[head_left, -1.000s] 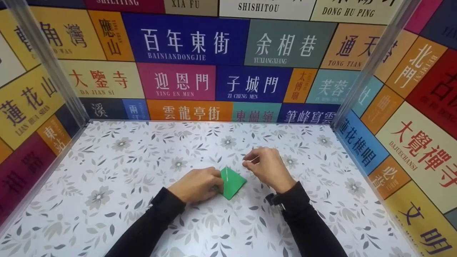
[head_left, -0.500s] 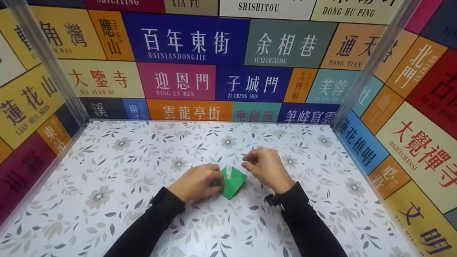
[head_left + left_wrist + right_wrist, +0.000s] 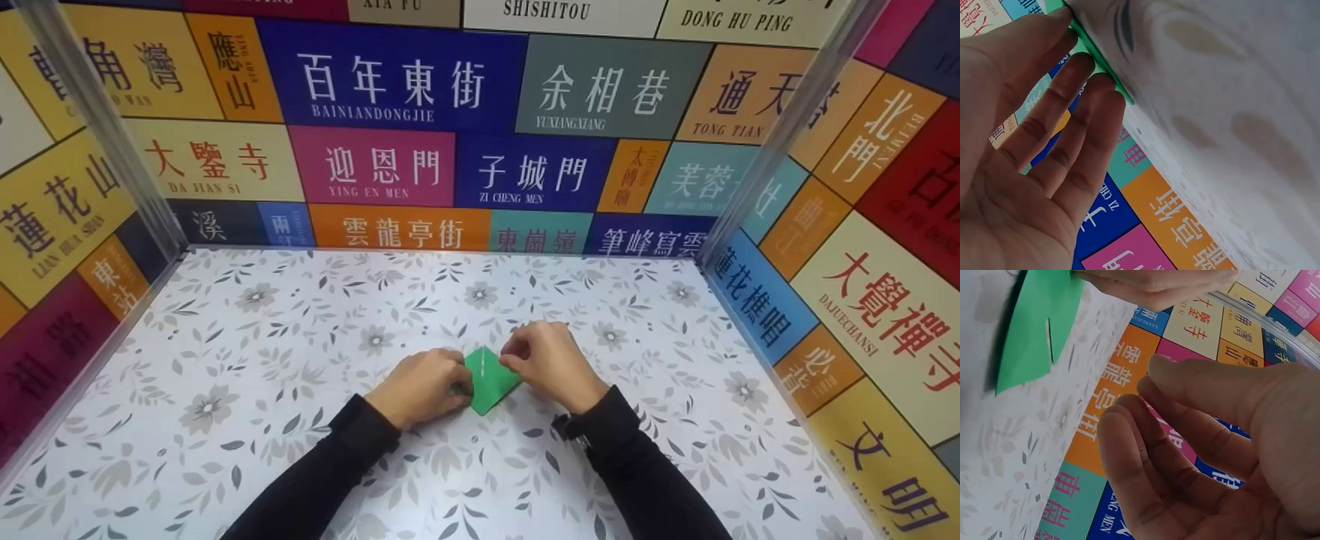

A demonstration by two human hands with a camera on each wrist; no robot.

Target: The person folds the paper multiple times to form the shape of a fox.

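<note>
A folded piece of green paper [image 3: 491,381] lies on the table in the head view, roughly diamond-shaped, with a narrow pale slit running down from its top corner. My left hand [image 3: 424,385] pinches its left side; in the left wrist view the thumb and fingers [image 3: 1107,84] lie along the green edge. My right hand [image 3: 556,364] hovers at the upper right edge of the paper. Seen from the right wrist, its fingers [image 3: 1120,444] are loosely curled with thumb and index tips close together, nothing between them, and a gap separates them from the paper. The paper's left corner is hidden behind the left hand.
A white tabletop [image 3: 300,450] with a grey leaf-and-flower print spreads beneath both hands. Colourful panels [image 3: 390,82] with Chinese lettering wall it in at the back and both sides. Clear posts [image 3: 780,142] stand at the two back corners.
The right hand has moved left and slightly nearer, up to the paper's edge. The slit widened half a second ago and is narrow again now. The left hand keeps its place at the left side.
</note>
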